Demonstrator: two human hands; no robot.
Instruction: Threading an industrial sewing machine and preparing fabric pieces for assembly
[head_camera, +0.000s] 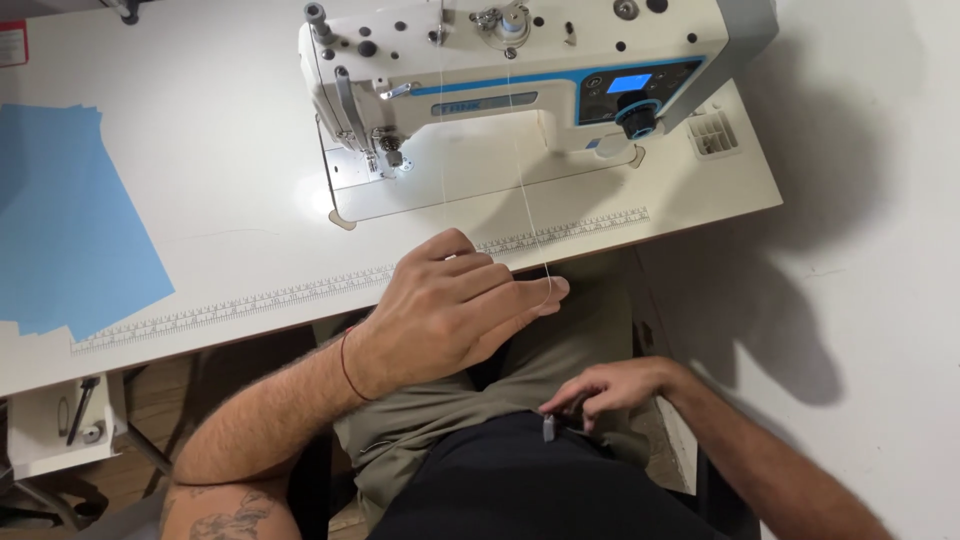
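Observation:
My left hand (455, 305) reaches across my lap to the table's front edge, its fingertips pinching a thin white thread (528, 190) that runs up to the top of the white sewing machine (520, 70). A red cord is around that wrist. My right hand (605, 390) rests low at my waist, fingers curled on a small dark object (550, 427) by my trouser pocket; what the object is cannot be told.
A white sewing table (200, 200) carries a printed ruler strip (300, 292) along its front edge. A stack of blue sheets (60, 220) lies at the left. A small side tray with tools (75, 415) hangs below left. A white wall stands to the right.

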